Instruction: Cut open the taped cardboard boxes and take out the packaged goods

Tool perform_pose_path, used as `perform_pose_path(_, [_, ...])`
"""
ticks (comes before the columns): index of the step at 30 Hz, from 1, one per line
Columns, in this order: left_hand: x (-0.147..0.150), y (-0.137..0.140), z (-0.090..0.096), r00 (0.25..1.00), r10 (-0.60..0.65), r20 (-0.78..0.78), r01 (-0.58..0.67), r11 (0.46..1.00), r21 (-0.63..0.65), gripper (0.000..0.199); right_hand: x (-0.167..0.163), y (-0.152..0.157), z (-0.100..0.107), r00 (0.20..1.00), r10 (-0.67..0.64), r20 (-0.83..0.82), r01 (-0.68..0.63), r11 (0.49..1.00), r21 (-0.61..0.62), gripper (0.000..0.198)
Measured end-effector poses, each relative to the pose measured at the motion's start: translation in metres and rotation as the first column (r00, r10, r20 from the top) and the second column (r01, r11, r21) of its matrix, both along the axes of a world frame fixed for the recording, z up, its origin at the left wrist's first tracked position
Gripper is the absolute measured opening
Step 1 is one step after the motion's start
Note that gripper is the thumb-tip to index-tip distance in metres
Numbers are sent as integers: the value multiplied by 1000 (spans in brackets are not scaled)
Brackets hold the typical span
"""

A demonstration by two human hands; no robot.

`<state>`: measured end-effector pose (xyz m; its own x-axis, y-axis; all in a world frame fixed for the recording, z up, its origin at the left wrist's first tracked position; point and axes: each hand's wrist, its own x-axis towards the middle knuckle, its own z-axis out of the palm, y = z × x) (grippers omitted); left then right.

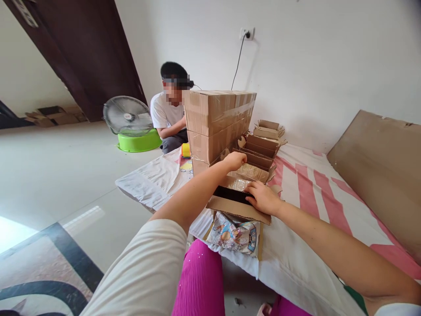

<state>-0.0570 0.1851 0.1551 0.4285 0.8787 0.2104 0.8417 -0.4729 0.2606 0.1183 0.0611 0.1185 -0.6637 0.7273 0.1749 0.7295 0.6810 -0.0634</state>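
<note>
A small cardboard box stands with its lid up near the table's front edge, dark inside. My right hand reaches over it from the right, fingers and thumb bent around its far edge beside clear plastic wrap. My left hand hovers farther back with curled fingers, above a brown paper-like sheet in the row of boxes; what it holds, if anything, is hidden. Directly in front of the small box lies a printed, colourful plastic bag.
Stacked, taped cartons rise behind my left hand. More open boxes line up toward the wall. A person crouches beyond the stack, near a fan on a green basin. A large cardboard sheet leans at right.
</note>
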Motion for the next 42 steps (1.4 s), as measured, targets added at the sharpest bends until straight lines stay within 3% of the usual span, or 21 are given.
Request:
perform_pose_path(7, [-1,4,-7,998,-12,67,11,1000,9,24,0,1,-1,1000,4,-16,-4,1000,-9,24])
perform_pose_path(24, [-11,3,-26,981,-139,137,127,987,98,38,-1,3,-1,999,23,-40,-23,1000,-10,19])
perform_pose_path(27, [-12,-7,-25,974,-67,217,37,989,140,39,-1,3,-1,999,15,-32,-15,1000,-14,19])
perform_pose_path(30, [-13,-17,-22,938,95,332,-153,976,153,34,-1,2,-1,1000,5,-19,-6,1000,-16,20])
perform_pose_path(34, [-17,-20,-21,853,291,433,-342,939,44,28,-1,3,-1,1000,-14,5,14,1000,-5,21])
perform_pose_path(38, [-20,-15,-31,817,389,425,-367,920,-135,19,-1,11,1,999,-52,2,52,998,25,19])
perform_pose_path(42, [-19,-12,-44,832,368,415,-300,928,-222,19,-1,17,2,996,-90,-11,90,995,38,20])
